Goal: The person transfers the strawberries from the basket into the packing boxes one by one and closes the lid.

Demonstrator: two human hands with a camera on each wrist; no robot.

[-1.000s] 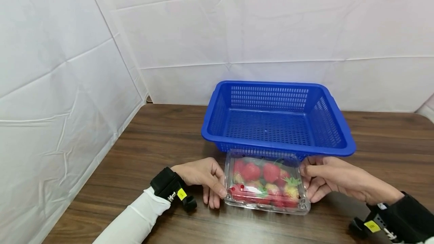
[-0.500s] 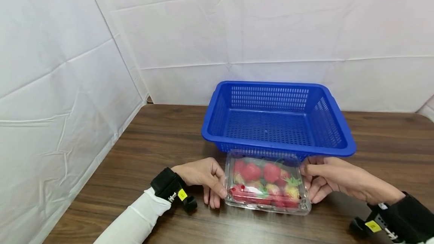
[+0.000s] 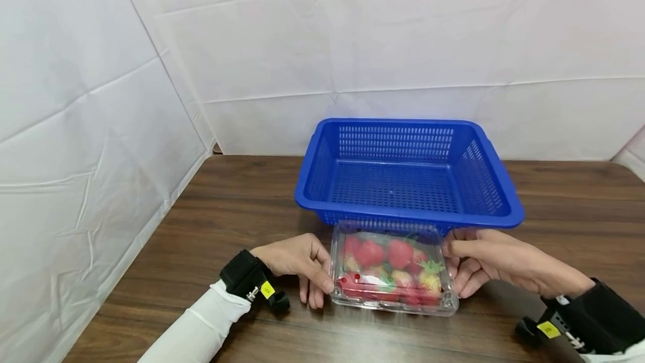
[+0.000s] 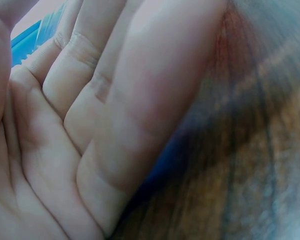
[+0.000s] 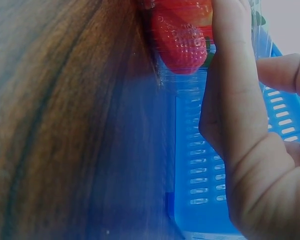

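A clear plastic clamshell box of strawberries [image 3: 390, 296] stands on the table in front of the basket, its lid down. Red and partly pale strawberries [image 3: 400, 254] with green leaves show through it. My left hand [image 3: 297, 265] holds the box's left side, the thumb near the front corner and the other fingers beside it. On the opposite side my right hand [image 3: 491, 259] grips the right edge, thumb near the top rim and fingers lower along the wall. Up close in the right wrist view, a strawberry [image 5: 180, 45] shows behind the clear wall, beside the fingers [image 5: 237, 85].
A blue perforated plastic basket [image 3: 408, 214] stands right behind the box, with nothing inside. The brown wood-grain table [image 3: 252, 200] carries everything. White sheeting [image 3: 403, 38] rises along the back and left sides.
The head view has shifted slightly. Both hands and the strawberry box keep the same places relative to each other and to the basket.
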